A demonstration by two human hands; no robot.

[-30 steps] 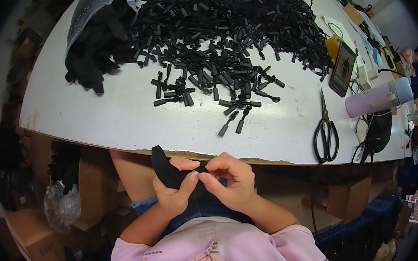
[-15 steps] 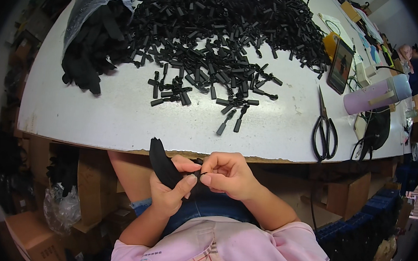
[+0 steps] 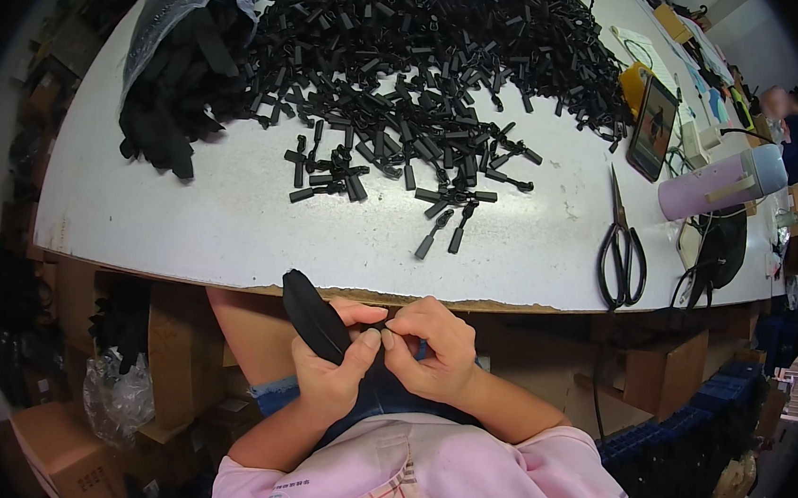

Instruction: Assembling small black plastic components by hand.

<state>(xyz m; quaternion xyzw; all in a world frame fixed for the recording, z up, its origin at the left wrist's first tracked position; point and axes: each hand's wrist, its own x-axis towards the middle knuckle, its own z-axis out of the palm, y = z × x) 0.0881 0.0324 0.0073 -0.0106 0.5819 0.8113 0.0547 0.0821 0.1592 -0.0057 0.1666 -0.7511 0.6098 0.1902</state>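
L hand [image 3: 331, 372] holds blk strip [image 3: 312, 317]; R hand [image 3: 435, 355], closer vs. before, pinches blk bit [image 3: 380, 325].

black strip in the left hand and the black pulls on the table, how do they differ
The strip is long and broad, while each of the pulls is short and narrow. The strip curves gently, while the pulls have straight, bar-like ends. The strip is held in the left hand, while the pulls lie loose and heaped on the table. Both are black.
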